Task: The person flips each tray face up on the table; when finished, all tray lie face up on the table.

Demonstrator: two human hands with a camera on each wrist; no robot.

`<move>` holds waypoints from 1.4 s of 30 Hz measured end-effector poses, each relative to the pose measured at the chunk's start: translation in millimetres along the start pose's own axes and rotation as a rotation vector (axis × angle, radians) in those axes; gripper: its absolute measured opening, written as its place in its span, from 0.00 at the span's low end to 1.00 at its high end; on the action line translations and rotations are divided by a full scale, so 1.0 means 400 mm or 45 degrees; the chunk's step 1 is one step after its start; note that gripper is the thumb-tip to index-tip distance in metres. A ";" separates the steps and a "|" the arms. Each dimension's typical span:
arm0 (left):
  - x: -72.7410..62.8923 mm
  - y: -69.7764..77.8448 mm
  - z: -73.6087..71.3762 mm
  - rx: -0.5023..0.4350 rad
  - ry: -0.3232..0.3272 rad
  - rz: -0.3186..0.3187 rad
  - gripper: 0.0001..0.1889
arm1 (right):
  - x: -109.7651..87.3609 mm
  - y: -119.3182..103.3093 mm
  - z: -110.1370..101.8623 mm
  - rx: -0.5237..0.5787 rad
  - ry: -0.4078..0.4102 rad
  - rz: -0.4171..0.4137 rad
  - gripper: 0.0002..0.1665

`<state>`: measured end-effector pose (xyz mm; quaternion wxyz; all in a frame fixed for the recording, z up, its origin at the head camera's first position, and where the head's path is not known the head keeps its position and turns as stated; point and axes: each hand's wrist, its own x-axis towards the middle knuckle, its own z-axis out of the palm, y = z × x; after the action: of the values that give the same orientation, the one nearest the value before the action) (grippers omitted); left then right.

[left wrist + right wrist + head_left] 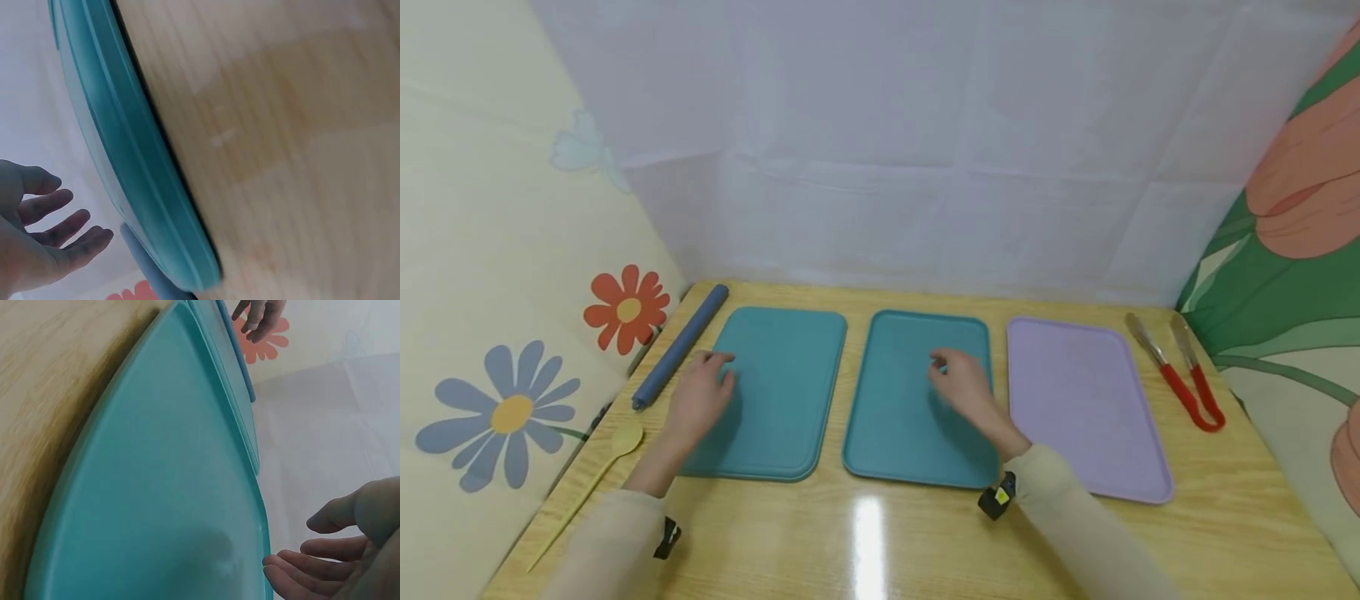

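My left hand [703, 396] hovers over the left edge of a teal tray [782, 392], its fingers loosely bent and holding nothing. Ridged bands run along this tray's side [125, 131] in the left wrist view. Over a second teal tray [895, 400], in the middle, hangs my right hand [961, 382], also with nothing in it. Its fingers [312, 569] are relaxed, thumb apart from them, in the right wrist view. The hand casts a shadow on that tray's flat surface.
A lilac tray [1075, 400] lies to the right, with red-handled tongs [1183, 387] spread beyond it. On the left are a long blue cylinder [681, 346] and a yellow spoon [595, 479]. A pale cloth [925, 167] hangs behind the wooden table [790, 533].
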<state>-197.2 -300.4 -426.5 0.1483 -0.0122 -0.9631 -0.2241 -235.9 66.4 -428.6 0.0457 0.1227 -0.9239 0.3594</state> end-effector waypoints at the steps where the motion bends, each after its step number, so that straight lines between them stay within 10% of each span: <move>1: -0.003 -0.011 -0.006 0.018 -0.008 0.010 0.14 | 0.001 -0.007 0.005 0.004 -0.003 -0.015 0.16; 16: -0.002 -0.078 -0.030 0.147 -0.399 -0.022 0.23 | 0.025 -0.132 0.107 0.071 -0.232 -0.090 0.26; 42: 0.006 -0.091 -0.054 0.117 -0.516 -0.062 0.30 | 0.026 -0.267 0.255 -0.035 -0.376 -0.132 0.32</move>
<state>-196.6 -342.8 -422.8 -0.0535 -0.0271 -0.9825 -0.1766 -217.9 -80.5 -432.4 -0.0703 0.2212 -0.9179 0.3218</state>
